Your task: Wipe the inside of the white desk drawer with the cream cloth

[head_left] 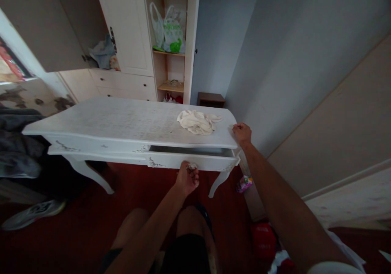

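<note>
A white table [128, 117] with curved legs stands before me, its right-hand drawer [171, 162] pulled partly out. At the drawer's front, my left hand [187, 180] is closed with its fingertips on the ornate drawer knob [192, 166]. My right hand [242, 134] rests at the right edge of the tabletop, fingers curled against that edge. A crumpled cream cloth [197, 122] lies on the tabletop, left of my right hand. Through the gap above the drawer front some of the inside shows; its floor is mostly hidden.
Behind the table stands a white wardrobe [130, 25] with shelves holding a plastic bag [173, 33]. A grey wall [275, 41] rises on the right. A pink box [244, 183] and a red box [263, 239] sit low at right. Dark clothing [21, 143] and a shoe [33, 213] are at left.
</note>
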### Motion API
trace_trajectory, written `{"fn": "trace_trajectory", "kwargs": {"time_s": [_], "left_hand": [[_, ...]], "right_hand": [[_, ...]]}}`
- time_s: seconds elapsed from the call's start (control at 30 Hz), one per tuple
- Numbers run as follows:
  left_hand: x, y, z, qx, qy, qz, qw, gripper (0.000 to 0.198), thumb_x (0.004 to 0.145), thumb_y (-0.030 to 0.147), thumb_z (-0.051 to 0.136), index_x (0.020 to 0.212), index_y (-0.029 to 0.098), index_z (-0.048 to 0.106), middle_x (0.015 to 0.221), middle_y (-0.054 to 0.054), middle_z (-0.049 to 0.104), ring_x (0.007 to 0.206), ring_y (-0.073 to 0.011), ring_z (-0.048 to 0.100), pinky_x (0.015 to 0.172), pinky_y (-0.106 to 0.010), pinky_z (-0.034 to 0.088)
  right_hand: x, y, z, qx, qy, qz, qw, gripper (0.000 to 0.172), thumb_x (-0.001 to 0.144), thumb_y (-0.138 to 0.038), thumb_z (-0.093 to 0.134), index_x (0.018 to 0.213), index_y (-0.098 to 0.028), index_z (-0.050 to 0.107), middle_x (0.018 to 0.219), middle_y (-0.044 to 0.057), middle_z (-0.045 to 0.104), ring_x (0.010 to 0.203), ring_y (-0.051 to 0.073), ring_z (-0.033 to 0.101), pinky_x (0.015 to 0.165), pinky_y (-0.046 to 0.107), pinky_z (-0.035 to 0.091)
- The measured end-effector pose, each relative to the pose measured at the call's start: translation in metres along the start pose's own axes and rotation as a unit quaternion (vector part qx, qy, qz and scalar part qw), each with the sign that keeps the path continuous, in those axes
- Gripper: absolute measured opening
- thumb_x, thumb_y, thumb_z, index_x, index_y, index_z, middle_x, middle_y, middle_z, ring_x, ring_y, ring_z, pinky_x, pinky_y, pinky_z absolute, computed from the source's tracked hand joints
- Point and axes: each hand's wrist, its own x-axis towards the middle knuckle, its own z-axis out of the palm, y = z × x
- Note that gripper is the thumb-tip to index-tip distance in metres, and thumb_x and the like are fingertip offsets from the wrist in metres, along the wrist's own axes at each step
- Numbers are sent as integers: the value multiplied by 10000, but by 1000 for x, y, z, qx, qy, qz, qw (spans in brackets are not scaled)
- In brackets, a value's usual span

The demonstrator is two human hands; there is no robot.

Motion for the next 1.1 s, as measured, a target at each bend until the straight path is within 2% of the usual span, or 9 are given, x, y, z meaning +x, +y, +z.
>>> {"fn": "trace_trajectory", "kwargs": {"time_s": [0.33,0.5,0.7,0.87,1.1], "left_hand": [[-45,-55,-11,-63,57,15,996,285,920,283,423,665,177,496,522,-3,515,405,-87,416,431,-184,298],[-58,-80,-22,-87,102,27,991,296,914,376,445,717,177,541,551,-21,542,418,-112,447,434,-217,303],[-63,-100,-41,-89,110,1,990,307,872,412,447,713,176,561,528,-45,535,400,-142,456,423,-237,288],[-66,-116,-51,-98,167,-21,981,317,865,425,421,658,201,504,487,-42,497,374,-148,423,413,-236,255],[-63,-126,-62,-79,135,-28,987,310,848,429,452,654,193,507,488,-36,488,372,-142,422,410,-230,235]], "right_hand": [[0,2,1,5,-6,-6,1000,166,673,-188,588,771,-197,721,743,30,727,760,202,641,795,321,505],[1,3,2,-2,8,-8,1000,159,675,-196,590,767,-197,721,741,31,729,769,210,653,800,324,510],[3,4,2,4,2,-9,1000,163,667,-185,606,774,-192,728,733,32,724,760,212,648,797,328,507],[3,5,2,0,-2,-3,1000,181,678,-181,612,811,-186,734,769,40,732,769,211,656,809,331,508],[2,5,2,-7,-8,-18,1000,168,712,-202,591,813,-185,724,781,53,741,779,209,655,814,324,513]]}}
